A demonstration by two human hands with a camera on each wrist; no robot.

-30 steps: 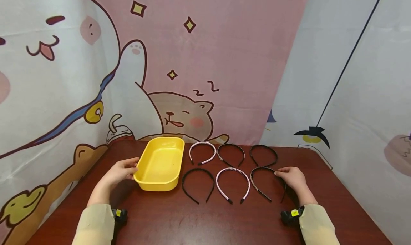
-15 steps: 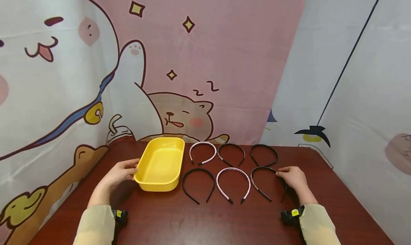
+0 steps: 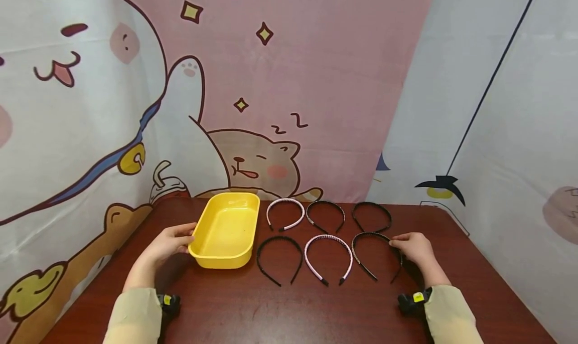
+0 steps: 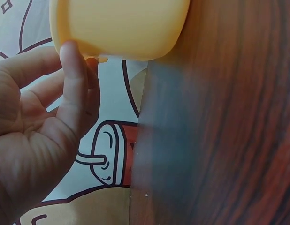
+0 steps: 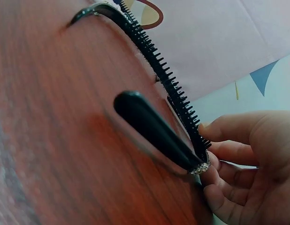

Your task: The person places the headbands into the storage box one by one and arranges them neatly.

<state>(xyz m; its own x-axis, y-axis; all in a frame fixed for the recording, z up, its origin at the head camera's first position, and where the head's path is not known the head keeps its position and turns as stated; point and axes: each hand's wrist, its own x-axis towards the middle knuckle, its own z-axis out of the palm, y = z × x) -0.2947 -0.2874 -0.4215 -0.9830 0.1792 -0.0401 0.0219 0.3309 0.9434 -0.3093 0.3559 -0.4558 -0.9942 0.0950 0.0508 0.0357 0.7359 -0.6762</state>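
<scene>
My left hand (image 3: pixel 169 246) grips the left rim of a yellow plastic tray (image 3: pixel 219 262); its thumb lies against the tray wall in the left wrist view. The tray stands at the left of the headbands with nothing in it. My right hand (image 3: pixel 415 248) pinches the right side of a black toothed headband (image 3: pixel 356 253) in the front row. In the right wrist view, rhinestones glitter on this headband (image 5: pixel 156 68) near the fingertips, and one of its ends points toward the camera. Left of it lie a pink headband (image 3: pixel 307 259) and a plain black headband (image 3: pixel 259 262).
Behind the front row lie a pink-and-white headband (image 3: pixel 286 200), a black headband with glitter (image 3: pixel 326 202) and another black headband (image 3: pixel 372 204). All are on a dark red wooden table (image 3: pixel 289 314). A cartoon-printed cloth (image 3: pixel 325 83) hangs along the back and sides.
The right hand has shifted slightly up and right, and the lower ends of the gripped headband have swung a little leftward and up. The left hand and the tray have stayed put.
</scene>
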